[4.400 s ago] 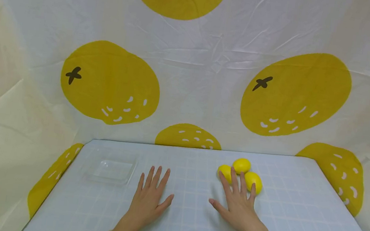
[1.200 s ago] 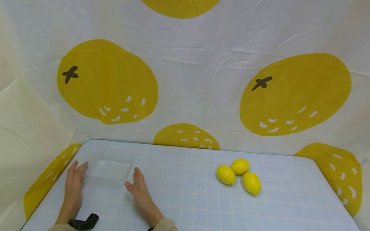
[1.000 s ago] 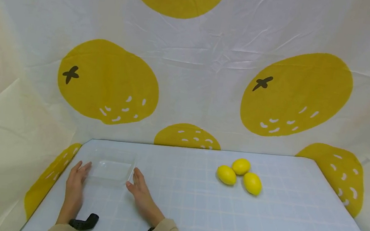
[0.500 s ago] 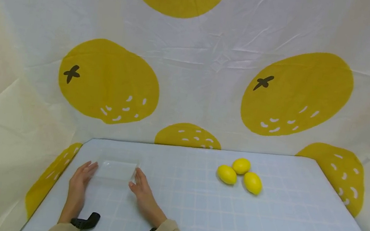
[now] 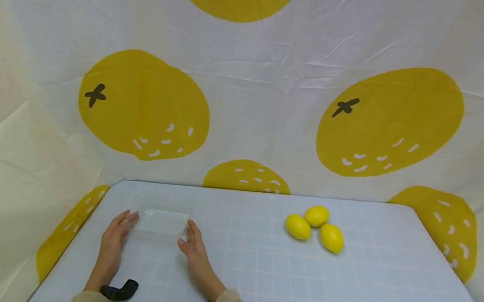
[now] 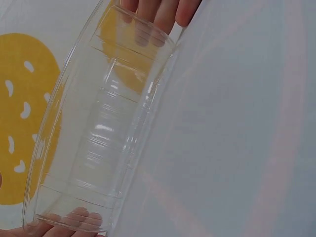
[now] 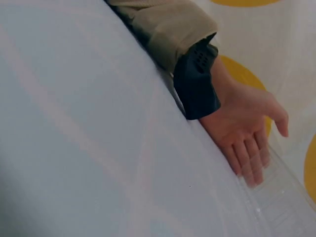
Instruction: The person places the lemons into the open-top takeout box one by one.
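Observation:
A clear plastic tray (image 5: 162, 222) sits between my two hands at the left of the table. My left hand (image 5: 118, 229) presses straight fingers against its left end, and my right hand (image 5: 193, 240) presses against its right end. In the left wrist view the tray (image 6: 103, 133) runs from my left fingers (image 6: 74, 221) at the bottom to my right fingers (image 6: 158, 11) at the top. The right wrist view shows my left hand (image 7: 242, 128) with its palm flat against the tray (image 7: 279, 210). Three yellow lemons (image 5: 315, 227) lie together to the right, away from both hands.
The table (image 5: 342, 297) wears a pale blue checked cloth; its left edge is close to my left hand. A white sheet printed with big yellow fruit (image 5: 388, 122) hangs behind and at both sides. Black wrist mounts (image 5: 120, 290) sit on both forearms.
Both hands left the middle of the table and went to the tray at the left. Over the last second the tray and both hands shifted a little to the right.

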Motion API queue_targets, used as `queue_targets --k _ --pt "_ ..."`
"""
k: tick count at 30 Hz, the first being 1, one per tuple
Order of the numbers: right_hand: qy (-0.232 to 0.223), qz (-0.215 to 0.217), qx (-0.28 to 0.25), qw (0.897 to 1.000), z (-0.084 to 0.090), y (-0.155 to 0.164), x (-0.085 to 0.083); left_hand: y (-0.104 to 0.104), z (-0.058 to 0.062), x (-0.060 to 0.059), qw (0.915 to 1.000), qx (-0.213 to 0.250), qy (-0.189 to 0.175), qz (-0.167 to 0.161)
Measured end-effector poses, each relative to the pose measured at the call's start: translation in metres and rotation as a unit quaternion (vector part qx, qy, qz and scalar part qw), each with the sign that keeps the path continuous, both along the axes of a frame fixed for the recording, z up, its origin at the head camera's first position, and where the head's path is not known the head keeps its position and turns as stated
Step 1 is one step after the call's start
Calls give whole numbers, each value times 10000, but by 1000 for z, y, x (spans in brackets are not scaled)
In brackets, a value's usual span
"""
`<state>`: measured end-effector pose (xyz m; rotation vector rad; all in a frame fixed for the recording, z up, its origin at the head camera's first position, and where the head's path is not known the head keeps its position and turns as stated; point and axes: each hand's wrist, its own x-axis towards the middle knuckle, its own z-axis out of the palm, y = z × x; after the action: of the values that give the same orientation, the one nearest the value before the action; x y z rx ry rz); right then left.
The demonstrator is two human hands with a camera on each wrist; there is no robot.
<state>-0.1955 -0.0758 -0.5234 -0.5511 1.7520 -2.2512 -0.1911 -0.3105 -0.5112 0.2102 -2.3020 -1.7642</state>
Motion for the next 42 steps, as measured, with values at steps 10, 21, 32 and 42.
queue_targets --k 10,21,32,42 --pt "98 -28 16 9999 0 16 5 12 -2 0 9987 -504 -49 -111" --pt "-41 -35 83 10000 -1 33 12 22 -4 0 9989 -296 -20 -374" --pt "6 -43 208 9998 3 61 17 41 -5 0 9964 -510 287 -619" --pt "-80 -91 392 9992 1 87 18 60 -9 -4 9955 -411 207 -826"
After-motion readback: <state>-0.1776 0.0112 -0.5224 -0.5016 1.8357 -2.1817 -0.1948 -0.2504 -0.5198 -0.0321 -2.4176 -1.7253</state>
